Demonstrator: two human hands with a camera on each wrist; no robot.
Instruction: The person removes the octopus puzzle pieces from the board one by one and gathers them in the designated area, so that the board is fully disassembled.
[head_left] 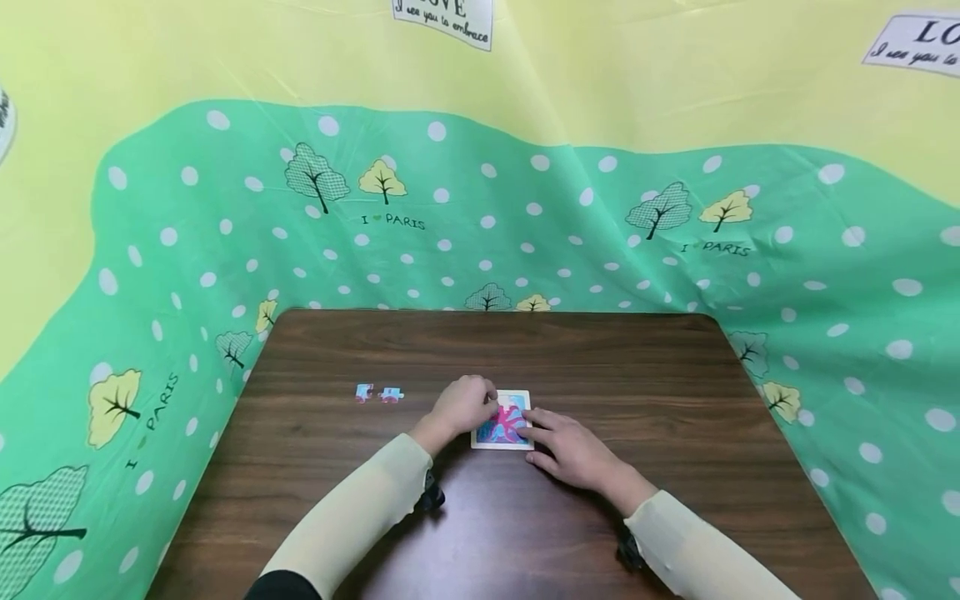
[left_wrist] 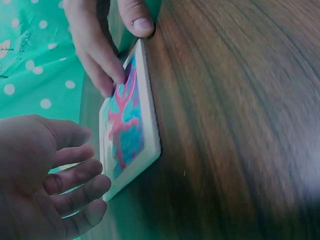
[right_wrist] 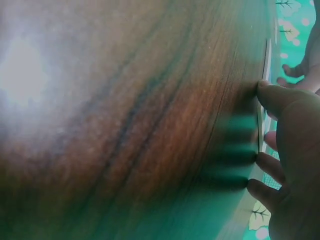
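A small jigsaw puzzle (head_left: pixel 503 427) in a white frame lies on the table, showing a pink branching figure on blue. At its top, a pale patch with a stepped edge shows among the coloured pieces. My left hand (head_left: pixel 467 404) is over the puzzle's upper left side, its fingers loosely bent; in the left wrist view nothing shows between those fingers (left_wrist: pixel 82 185). From the right, my right hand (head_left: pixel 573 450) rests its spread fingertips on the puzzle and frame, with the thumb (right_wrist: pixel 272 95) by the near right edge.
Two loose puzzle pieces, one (head_left: pixel 363 392) beside the other (head_left: pixel 391 395), lie on the dark wooden table (head_left: pixel 600 358) left of the left hand. A green and yellow patterned cloth (head_left: pixel 487 192) hangs behind and around the table's edges.
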